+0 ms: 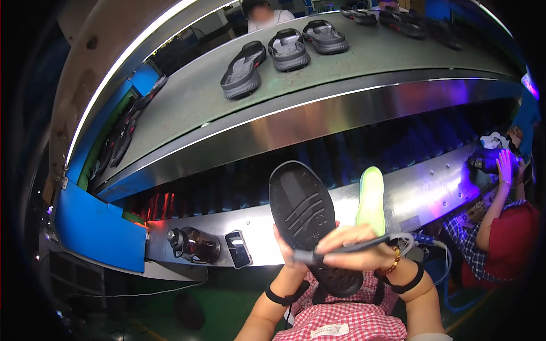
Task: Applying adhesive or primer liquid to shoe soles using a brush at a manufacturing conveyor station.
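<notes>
A black shoe sole [306,213] is tilted up in front of me, its grooved face showing. My left hand [282,245] is closed on its left edge, with part of the fingers hidden behind it. My right hand [358,250] grips a slim dark brush-like tool [361,245] across the lower part of the sole. The tool's grey tip [305,257] is by the left hand; its exact kind is too blurred to tell. A pale cable or tube runs near its rear end. Beyond the right hand lies a yellow-green insole-shaped piece [371,196] on the metal ledge.
On the metal ledge [267,221] to the left are a dark bottle [196,244] and a phone [238,249]. Behind it, a green conveyor belt [187,108] carries several dark sandals [243,69]. At the right, a co-worker's hand [504,166] touches a dark shoe [486,161].
</notes>
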The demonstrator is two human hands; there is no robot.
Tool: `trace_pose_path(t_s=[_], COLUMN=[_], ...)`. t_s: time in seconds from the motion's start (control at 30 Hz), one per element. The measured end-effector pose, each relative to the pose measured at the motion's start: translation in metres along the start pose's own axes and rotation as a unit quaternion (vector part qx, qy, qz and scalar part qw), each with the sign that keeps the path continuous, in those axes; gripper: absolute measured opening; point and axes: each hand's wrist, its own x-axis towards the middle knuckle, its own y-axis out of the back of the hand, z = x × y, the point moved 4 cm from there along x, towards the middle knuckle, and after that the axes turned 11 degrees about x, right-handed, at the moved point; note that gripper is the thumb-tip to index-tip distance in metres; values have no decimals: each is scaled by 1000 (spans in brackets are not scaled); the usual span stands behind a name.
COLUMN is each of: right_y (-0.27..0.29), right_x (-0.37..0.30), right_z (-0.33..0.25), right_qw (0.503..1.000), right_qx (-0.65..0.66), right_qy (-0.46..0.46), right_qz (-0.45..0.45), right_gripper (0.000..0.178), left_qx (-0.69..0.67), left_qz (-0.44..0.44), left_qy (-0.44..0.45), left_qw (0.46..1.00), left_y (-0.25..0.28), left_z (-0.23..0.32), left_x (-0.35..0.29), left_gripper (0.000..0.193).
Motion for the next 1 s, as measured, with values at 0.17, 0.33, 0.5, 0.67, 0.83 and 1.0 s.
trace_pose_path(t_s=[0.17,0.33,0.5,0.67,0.83,1.0], right_y=[7,12,6,16,1,10], right_x=[-2,-9,-12,-15,-20,-25], right_z=[-5,2,0,-3,-4,-5], right_qw=[989,996,990,983,988,986], right_qx=[-142,25,-123,-167,-119,-165], right_qy=[44,-36,44,45,35,6], right_qz=[16,79,-56,69,-88,-9], right_gripper=[17,16,20,18,18,19], left_qx=[19,74,54,39,23,28], left_qz=[90,30,60,90,19,30], left_qy=[-22,-54,-136,-187,-210,-219], left_qw=[996,995,987,978,977,975], left_y=[2,-7,-8,-10,-15,-14], left_z=[4,15,27,37,50,56], left_x=[0,9,14,13,12,10], left_gripper=[101,108,107,110,115,116])
